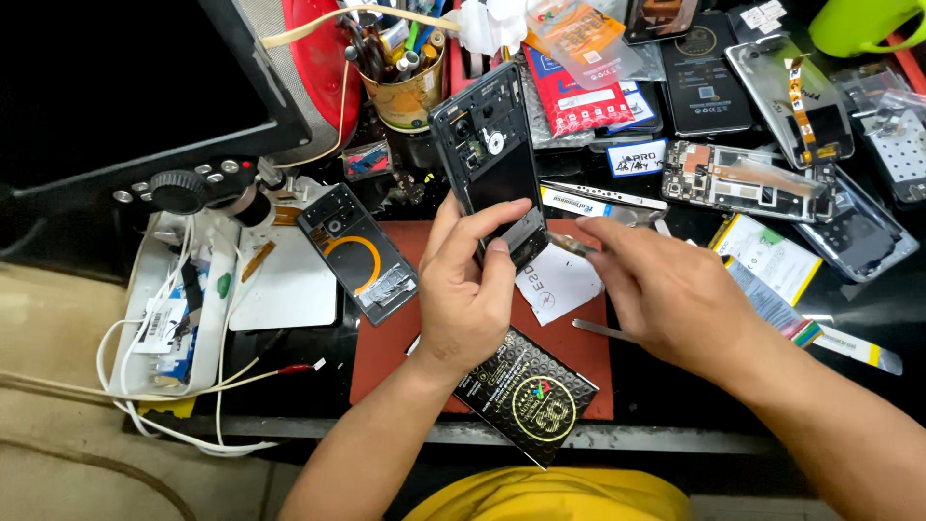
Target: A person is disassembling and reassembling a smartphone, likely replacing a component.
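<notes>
Phone: I'm holding the opened dark phone frame with bare internals [490, 159] upright above the red rubber work mat [386, 357].
Left hand [468, 289]: fingers clamping its lower end.
Right hand [666, 294]: fingertips pinching a thin metal tool [571, 244] touching the phone's bottom edge.

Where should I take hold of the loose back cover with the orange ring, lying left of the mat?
Take the back cover by its two long edges near the middle, coming from above. It lies flat, inner side up and slanted, with bare bench beside those edges. The left hand is nearest, but holds the opened phone.
</notes>
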